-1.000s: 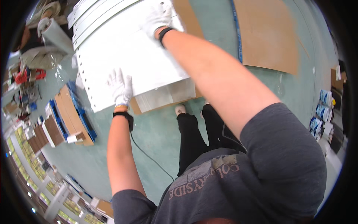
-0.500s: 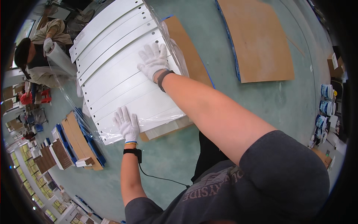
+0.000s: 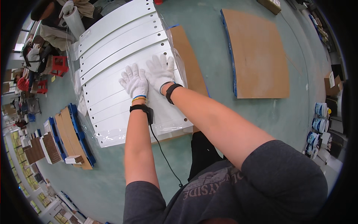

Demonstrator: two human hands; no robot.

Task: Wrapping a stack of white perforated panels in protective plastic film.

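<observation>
White panels (image 3: 108, 98) with dark round holes along their ends lie side by side on top of a stack. Clear plastic film (image 3: 123, 136) covers the near edge and hangs at the sides. My left hand (image 3: 135, 80), in a white knit glove, lies flat on the panels, fingers spread. Just right of it my right hand (image 3: 160, 71), gloved alike, presses flat near the holes at the right end. Neither hand grips anything. At the far left a co-worker's gloved hand (image 3: 67, 8) holds a roll of clear film (image 3: 74, 23).
Brown board on a blue pallet (image 3: 259, 56) lies to the right, and another brown sheet (image 3: 188, 56) shows beside the stack. Left are blue pallets with boards (image 3: 71, 130) and a red stool (image 3: 59, 65). White-and-blue buckets (image 3: 319, 125) line the far right.
My left hand has moved from the near edge farther onto the panels, beside the right hand. The right hand stays flat on them. The co-worker and film roll have shifted toward the far side.
</observation>
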